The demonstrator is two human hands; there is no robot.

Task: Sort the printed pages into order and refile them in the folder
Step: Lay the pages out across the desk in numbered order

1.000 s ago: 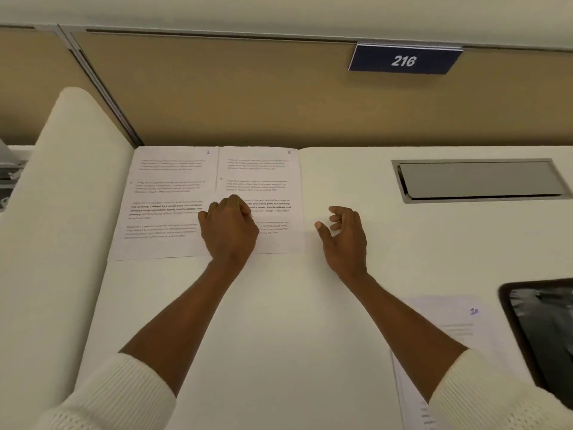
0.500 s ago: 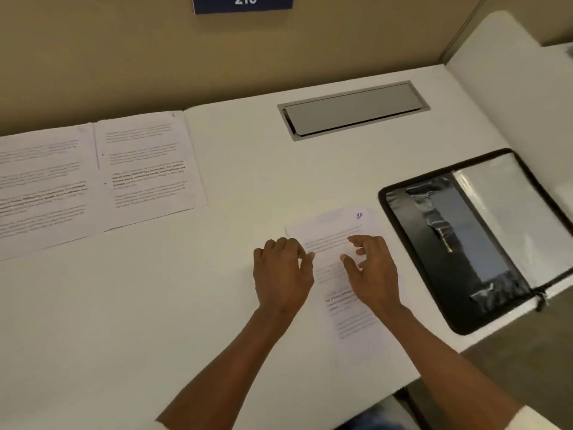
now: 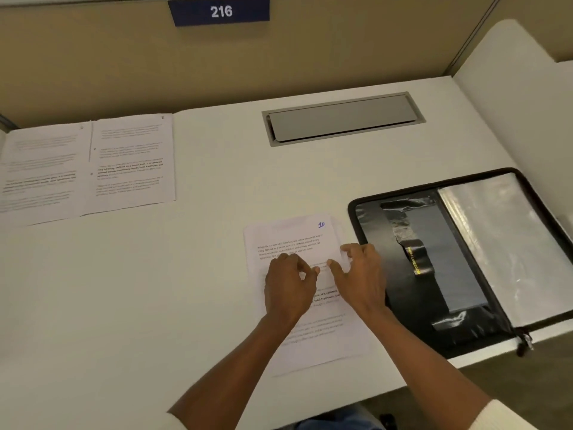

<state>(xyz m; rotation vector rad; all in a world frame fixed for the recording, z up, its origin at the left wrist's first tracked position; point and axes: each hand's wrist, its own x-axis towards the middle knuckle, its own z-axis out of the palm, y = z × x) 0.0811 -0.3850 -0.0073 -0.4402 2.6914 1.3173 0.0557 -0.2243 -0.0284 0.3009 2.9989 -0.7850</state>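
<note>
Two bare forearms are extended over the white desk, and both hands are laid on a small stack of printed pages whose top sheet is marked "10" in blue ink. The left hand is pressed on the sheet with fingers curled and nothing enclosed; the right hand is spread loosely, its fingertips set at the stack's right edge, where the upper sheets appear to be pinched or fanned, though a firm grasp cannot be confirmed. Just beside the stack, to the right, the black zip folder is lying open, its clear sleeve exposed and seemingly unfilled. Farther back on the left, two pages are laid side by side, well apart from the stack; their numbers are too small to be read. Beyond them, a grey cable hatch and a partition sign reading "216" are seen. The step is best done, it is judged, if the stack is held still by one hand while a single sheet is lifted at its edge, so that lower sheets are not dragged.
</note>
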